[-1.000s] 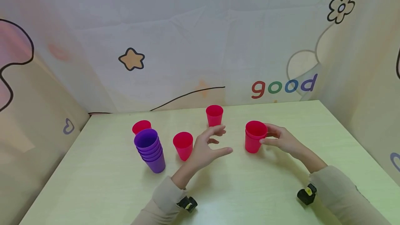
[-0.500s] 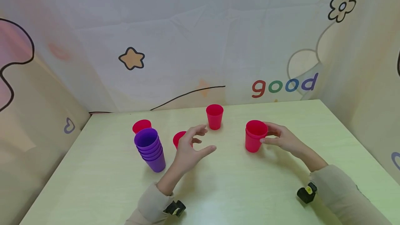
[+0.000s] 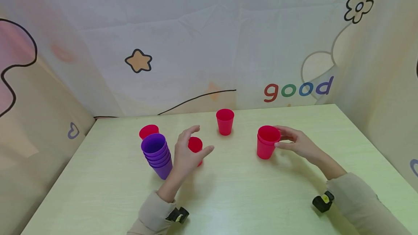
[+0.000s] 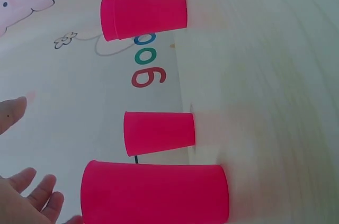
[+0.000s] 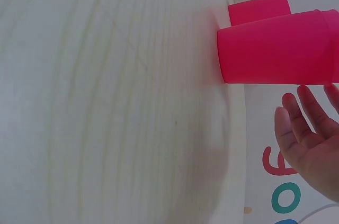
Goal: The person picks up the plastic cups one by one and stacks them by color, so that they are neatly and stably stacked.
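On the right of the table, two nested red plastic cups stand upright. My right hand is beside their right side, thumb and fingers bent around the rim area; in the right wrist view its fingertips are right at the cup's side and spread apart. My left hand is raised with thumb and fingers spread wide, nothing between them. It partly covers a red cup standing behind it. Another red cup stands at the back middle, seen also as the smaller cup in the left wrist view.
A stack of several nested purple cups stands left of my left hand. Behind it, a partly hidden red cup shows its rim. A printed curtain hangs along the table's back edge.
My left hand has moved left across the front of the middle red cup, away from the back cup, staying spread. My right hand has shifted only slightly right; the nested cups stay put.
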Demonstrator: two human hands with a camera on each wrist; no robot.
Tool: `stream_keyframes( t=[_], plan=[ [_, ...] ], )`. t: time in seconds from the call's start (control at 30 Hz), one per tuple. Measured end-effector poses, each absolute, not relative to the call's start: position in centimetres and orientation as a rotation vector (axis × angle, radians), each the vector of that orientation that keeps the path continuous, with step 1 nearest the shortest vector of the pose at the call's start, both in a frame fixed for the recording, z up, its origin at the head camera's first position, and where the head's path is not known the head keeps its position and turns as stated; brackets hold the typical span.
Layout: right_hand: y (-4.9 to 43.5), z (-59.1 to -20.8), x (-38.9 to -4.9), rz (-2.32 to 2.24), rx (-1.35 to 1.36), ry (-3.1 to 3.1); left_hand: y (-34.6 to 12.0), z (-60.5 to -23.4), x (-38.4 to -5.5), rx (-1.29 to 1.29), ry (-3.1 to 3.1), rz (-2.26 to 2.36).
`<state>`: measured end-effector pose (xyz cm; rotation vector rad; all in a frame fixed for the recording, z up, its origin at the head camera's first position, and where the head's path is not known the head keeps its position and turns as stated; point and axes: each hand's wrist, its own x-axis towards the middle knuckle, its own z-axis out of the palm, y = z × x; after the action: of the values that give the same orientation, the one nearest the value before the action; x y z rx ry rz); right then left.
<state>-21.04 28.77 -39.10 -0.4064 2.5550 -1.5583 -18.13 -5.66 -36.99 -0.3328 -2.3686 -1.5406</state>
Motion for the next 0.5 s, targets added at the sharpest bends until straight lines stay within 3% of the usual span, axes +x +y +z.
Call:
stream_keyframes(
  t=[0.5],
  plan=[
    [28.89,-39.16,-20.98,-1.572,-0.399,2.545,-6.08,-37.98,-19.02,-0.081,-2.485,-1.589]
  ],
)
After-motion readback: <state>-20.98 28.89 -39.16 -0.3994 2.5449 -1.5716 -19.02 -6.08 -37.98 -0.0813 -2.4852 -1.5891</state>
